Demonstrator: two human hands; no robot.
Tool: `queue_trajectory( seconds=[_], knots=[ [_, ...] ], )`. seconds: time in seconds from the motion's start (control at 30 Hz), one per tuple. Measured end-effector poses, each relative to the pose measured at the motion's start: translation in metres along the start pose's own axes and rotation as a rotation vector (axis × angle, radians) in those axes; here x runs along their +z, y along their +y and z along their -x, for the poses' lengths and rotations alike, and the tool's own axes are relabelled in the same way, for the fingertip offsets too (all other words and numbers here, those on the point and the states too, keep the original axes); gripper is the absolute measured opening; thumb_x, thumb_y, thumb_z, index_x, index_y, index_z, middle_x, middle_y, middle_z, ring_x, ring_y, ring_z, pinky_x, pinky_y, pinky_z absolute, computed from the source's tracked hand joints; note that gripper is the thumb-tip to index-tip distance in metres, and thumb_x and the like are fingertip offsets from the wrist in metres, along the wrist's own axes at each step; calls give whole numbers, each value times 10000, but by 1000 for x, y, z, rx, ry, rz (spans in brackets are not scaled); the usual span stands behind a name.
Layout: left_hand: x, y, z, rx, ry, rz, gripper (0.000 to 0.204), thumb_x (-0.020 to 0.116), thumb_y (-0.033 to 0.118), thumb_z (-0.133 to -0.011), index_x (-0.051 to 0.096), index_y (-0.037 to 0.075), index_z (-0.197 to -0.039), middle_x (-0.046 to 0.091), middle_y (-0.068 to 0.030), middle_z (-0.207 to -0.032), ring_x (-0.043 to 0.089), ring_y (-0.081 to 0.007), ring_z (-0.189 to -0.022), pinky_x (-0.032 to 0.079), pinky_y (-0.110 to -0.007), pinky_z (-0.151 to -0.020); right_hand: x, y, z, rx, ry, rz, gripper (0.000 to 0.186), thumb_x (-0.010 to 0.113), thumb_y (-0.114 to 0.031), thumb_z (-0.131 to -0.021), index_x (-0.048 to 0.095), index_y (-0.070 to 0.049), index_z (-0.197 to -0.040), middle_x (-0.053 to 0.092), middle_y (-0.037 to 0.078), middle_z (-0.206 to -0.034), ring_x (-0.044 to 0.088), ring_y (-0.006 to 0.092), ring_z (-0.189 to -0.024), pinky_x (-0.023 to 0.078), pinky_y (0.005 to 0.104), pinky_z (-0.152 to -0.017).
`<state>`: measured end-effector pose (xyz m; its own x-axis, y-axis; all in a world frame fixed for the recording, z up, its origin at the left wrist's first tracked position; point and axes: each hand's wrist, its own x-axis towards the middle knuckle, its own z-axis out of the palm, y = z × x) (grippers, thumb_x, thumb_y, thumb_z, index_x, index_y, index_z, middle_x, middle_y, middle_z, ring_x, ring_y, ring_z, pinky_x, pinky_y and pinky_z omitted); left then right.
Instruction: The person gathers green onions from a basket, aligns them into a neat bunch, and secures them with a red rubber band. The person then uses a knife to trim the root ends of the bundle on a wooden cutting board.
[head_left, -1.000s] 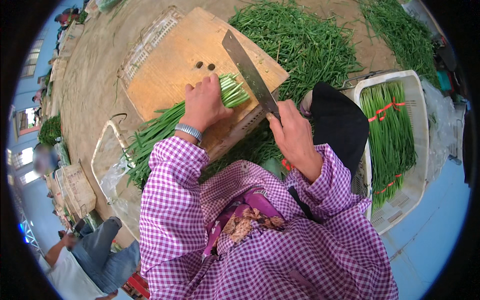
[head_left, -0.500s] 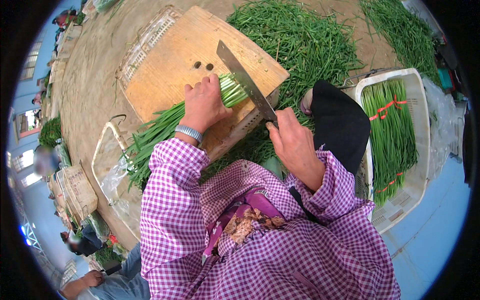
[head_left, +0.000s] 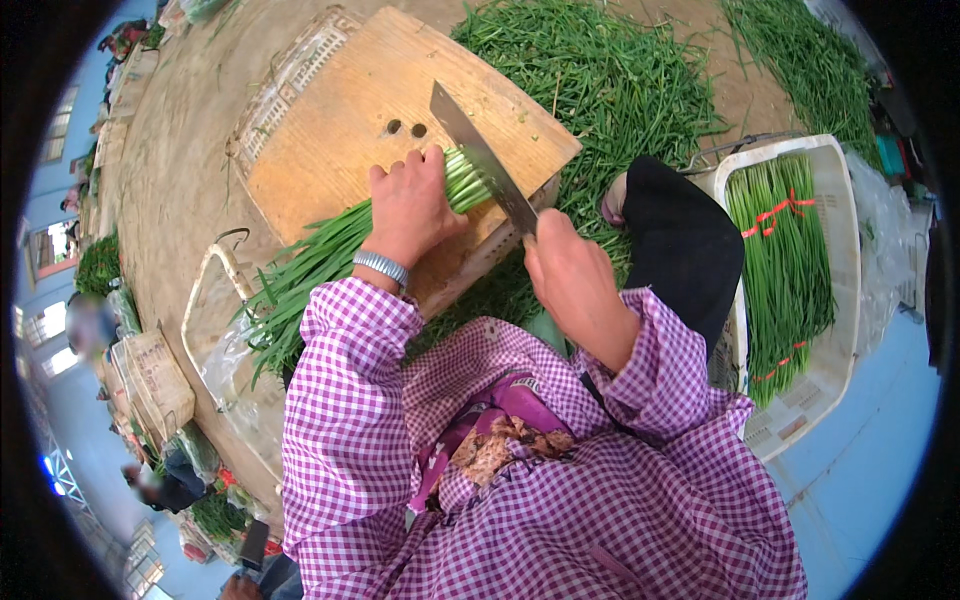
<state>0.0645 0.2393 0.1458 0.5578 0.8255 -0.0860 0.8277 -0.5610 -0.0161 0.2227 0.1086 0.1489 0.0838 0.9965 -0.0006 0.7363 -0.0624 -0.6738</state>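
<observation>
My left hand [head_left: 410, 203] is closed round a bunch of long green garlic chives [head_left: 325, 245] lying on a wooden board [head_left: 335, 120]. The pale cut ends stick out past my fingers to the right, and the leaves hang off the board's near left edge. In my right hand [head_left: 572, 275] I grip the handle of a cleaver [head_left: 480, 155]. Its broad blade slants up and left across the board, right beside the stalk ends. Whether the edge touches the stalks I cannot tell.
Loose green leaves [head_left: 590, 90] are heaped beyond the board. At my right, a white plastic crate [head_left: 850, 260] holds chives tied with red bands [head_left: 775, 212]. Another white crate [head_left: 205, 300] stands at left, with clear plastic in it. Other people sit along the far left.
My right hand has risen slightly and turned, so its back now covers the cleaver's handle. The blade has shifted a little left against the stalk ends. My left hand keeps its hold.
</observation>
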Motion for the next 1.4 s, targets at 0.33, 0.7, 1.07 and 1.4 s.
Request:
queue_trajectory(
  seconds=[0.33,0.7,1.07,1.4],
  knots=[
    [-2,5,-1,-15,-58,-3,598,794,291,-535,486,48,-986,582,-133,-892,595,-331,-831,393,-451,-724,24,3,-12,19,-64,150,128,529,-63,-804,465,22,-876,591,200,-777,641,337,-644,524,405,-547],
    [2,-3,-1,9,-14,35,569,756,330,-566,494,55,-989,570,-128,-869,588,-323,-815,386,-442,-748,25,31,-2,-3,-54,148,130,520,-54,-808,446,24,-883,582,209,-745,626,332,-550,506,409,-451],
    [-6,5,16,-25,-16,82,849,796,378,-549,414,-5,-1204,548,-166,-1031,539,-342,-989,384,-427,-801,-11,40,-77,-38,196,219,221,562,-180,-837,441,-17,-925,545,192,-859,594,369,-673,479,458,-555],
    [-6,-31,65,-58,-20,141,911,823,442,-483,423,13,-1180,542,-158,-1007,530,-316,-972,351,-409,-796,21,28,-62,-157,312,107,280,650,-172,-761,554,-1,-962,511,133,-935,543,288,-895,462,397,-746]
  ],
)
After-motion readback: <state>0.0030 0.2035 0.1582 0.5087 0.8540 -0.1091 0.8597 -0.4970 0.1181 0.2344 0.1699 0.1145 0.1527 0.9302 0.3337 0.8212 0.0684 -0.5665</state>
